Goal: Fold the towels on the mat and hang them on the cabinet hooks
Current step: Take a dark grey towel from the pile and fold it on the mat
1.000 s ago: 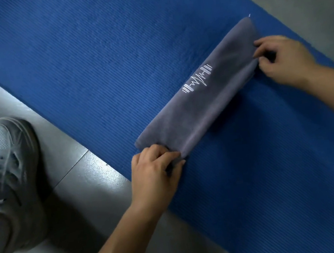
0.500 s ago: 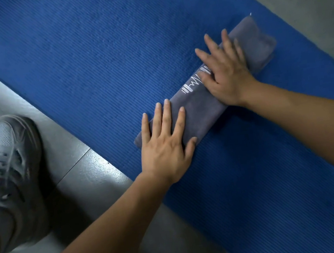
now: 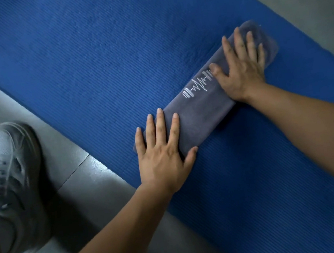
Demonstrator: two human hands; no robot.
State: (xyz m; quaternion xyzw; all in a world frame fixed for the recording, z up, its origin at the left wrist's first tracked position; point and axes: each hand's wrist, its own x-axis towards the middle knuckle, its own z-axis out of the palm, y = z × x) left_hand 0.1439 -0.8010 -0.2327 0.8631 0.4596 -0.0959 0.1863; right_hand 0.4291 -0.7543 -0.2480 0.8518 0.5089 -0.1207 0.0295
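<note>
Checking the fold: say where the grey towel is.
Head view, right of centre: grey towel on the blue mat, under left hand and right hand.

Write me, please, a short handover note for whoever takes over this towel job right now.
Left hand: open, flat, pressing the near end of the towel.
Right hand: open, flat, pressing its far end.
Towel: folded into a narrow strip, lying diagonally on the mat, logo up.
Done: this towel's long fold.
Left: any further fold, then hang it; cabinet, hooks and any other towels are out of view.
</note>
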